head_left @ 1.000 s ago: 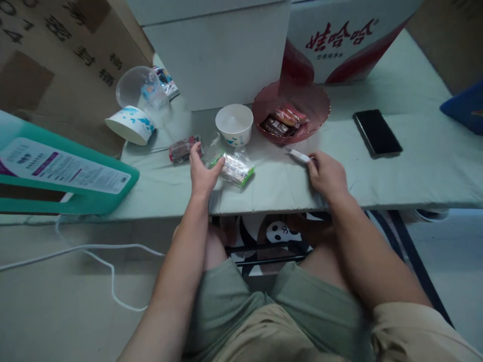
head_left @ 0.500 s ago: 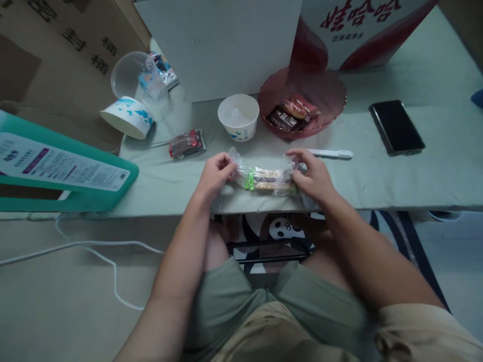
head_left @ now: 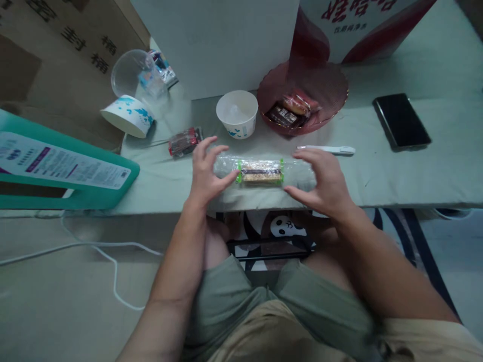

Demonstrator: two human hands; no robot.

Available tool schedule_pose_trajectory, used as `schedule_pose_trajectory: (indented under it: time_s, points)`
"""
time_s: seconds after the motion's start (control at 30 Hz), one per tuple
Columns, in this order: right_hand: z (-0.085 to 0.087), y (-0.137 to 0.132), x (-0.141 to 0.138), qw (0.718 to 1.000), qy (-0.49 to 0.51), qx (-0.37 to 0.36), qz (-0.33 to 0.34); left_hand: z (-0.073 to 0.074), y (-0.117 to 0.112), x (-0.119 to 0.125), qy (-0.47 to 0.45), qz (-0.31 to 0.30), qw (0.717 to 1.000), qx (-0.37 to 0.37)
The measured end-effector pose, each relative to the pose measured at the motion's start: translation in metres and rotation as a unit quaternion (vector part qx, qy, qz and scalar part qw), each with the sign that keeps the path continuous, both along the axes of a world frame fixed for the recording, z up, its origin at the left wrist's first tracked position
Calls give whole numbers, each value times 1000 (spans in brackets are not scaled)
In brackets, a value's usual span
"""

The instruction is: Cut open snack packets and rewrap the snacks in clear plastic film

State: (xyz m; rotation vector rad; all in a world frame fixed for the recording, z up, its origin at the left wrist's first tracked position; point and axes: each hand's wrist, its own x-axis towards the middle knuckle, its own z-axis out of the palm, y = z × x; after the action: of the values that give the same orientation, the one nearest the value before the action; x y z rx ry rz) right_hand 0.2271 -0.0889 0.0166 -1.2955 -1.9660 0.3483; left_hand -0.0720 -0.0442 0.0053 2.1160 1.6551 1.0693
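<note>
A biscuit-like snack bar in clear plastic wrap (head_left: pixel 261 172), with green strips at both ends, lies on the cloth-covered table close to its front edge. Its clear film stretches out flat to either side. My left hand (head_left: pixel 206 173) is at the left end, fingers spread and thumb tip close to the green strip. At the other end my right hand (head_left: pixel 324 178) is open too, its thumb and fingers apart around the film. Whether either hand touches the film I cannot tell. Behind the right fingers lies a white utility knife or similar slim handle (head_left: pixel 341 150).
A paper cup (head_left: pixel 237 118) and a pink glass bowl (head_left: pixel 328 113) with wrapped snacks stand behind. A red-and-dark packet (head_left: pixel 184 142), a tipped paper cup (head_left: pixel 130 118) and a green jug (head_left: pixel 113 193) are on the left. A phone (head_left: pixel 402 122) lies right; cartons (head_left: pixel 222 45) stand at the back.
Both hands have let go of the wrapper ends and spread their fingers. The wrapped snack now lies flat on the table, its film pulled out straight at both sides.
</note>
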Motion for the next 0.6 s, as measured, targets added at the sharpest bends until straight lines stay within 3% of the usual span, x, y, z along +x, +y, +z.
schedule_pose_trajectory:
  time_s: [0.1,0.27,0.33,0.4,0.5,0.57,0.6]
  points:
    - [-4,-3,-9,995,-93,-36,27,1,-4,8,48,-46,997,-30]
    - [0,-10,-1,997,-57,41,-27,4,7,13,-31,52,998,-3]
    - [6,-15,2,998,-35,45,1,5,17,13,-70,85,994,-15]
    - [11,-18,3,995,-35,0,95,6,27,11,-89,114,989,-33]
    - [13,-20,4,958,-77,-144,236,10,28,8,-69,156,985,-10]
    - [12,-19,5,938,-97,-231,240,15,15,11,-28,133,990,22]
    - [11,-18,4,938,-101,-251,217,18,6,14,2,92,995,27]
